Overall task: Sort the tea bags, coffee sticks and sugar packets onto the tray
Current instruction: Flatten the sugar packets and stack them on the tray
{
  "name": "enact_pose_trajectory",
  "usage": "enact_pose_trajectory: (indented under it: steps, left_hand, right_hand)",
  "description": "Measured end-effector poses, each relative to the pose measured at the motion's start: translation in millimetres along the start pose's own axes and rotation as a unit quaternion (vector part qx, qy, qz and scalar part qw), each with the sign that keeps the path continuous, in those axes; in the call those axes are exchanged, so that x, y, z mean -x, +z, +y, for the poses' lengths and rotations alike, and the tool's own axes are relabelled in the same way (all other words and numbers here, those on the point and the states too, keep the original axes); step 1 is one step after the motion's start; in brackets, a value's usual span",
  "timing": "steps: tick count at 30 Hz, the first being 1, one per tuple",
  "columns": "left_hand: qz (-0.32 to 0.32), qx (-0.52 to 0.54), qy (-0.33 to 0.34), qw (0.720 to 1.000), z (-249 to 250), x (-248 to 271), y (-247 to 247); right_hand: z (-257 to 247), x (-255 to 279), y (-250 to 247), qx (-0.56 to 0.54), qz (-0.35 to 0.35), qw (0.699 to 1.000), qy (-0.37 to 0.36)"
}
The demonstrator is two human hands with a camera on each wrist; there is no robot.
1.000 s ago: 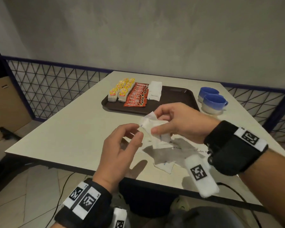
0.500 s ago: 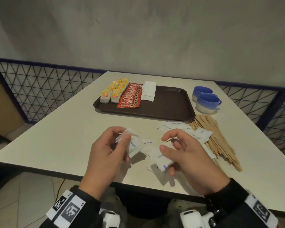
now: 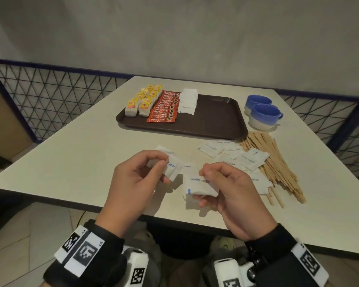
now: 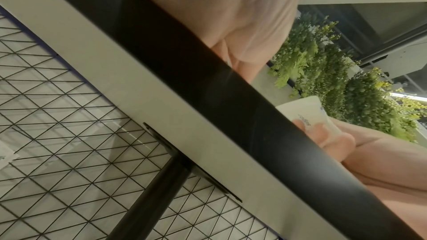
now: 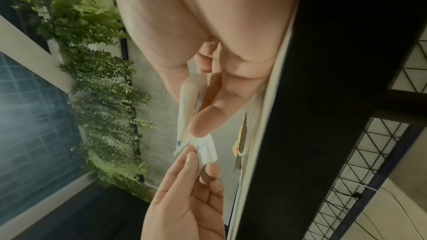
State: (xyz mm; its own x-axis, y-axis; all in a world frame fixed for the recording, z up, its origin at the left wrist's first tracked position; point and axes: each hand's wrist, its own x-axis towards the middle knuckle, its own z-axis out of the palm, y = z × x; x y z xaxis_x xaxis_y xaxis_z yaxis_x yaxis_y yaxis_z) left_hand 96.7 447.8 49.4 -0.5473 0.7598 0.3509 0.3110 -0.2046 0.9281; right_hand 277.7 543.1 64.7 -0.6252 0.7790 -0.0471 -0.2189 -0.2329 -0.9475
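My left hand (image 3: 133,179) pinches a small bunch of sugar packets (image 3: 172,166); my right hand (image 3: 230,189) grips another white sugar packet (image 3: 197,186), both above the bench (image 3: 71,154) edge. Loose packets (image 3: 245,156) lie just beyond my right hand. The tray (image 3: 214,119) sits further ahead, carrying tea bags (image 3: 142,101), coffee sticks (image 3: 164,107), stacked sugar (image 3: 188,101).

Head view high over the table (image 3: 71,154); wrist views close beneath its edge, facing upward.

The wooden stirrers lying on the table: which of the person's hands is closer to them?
Right. The right hand is just beside the wooden stirrers, pinching a sugar packet; the left hand is farther away, beyond the right.
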Motion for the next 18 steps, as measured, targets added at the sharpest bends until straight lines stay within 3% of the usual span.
enact_pose_trajectory:
  steps: [10, 18]
  left_hand:
    - [-0.075, 0.026, -0.038, 0.996, 4.2, 1.7, 0.7]
    - [-0.144, 0.06, -0.052, 0.986, 7.5, -0.1, -0.8]
  right_hand:
    - [15.1, -0.4, 2.7, 0.056, 0.053, 0.993, -0.089]
    - [14.0, -0.2, 13.7, 0.149, 0.075, 0.98, -0.109]
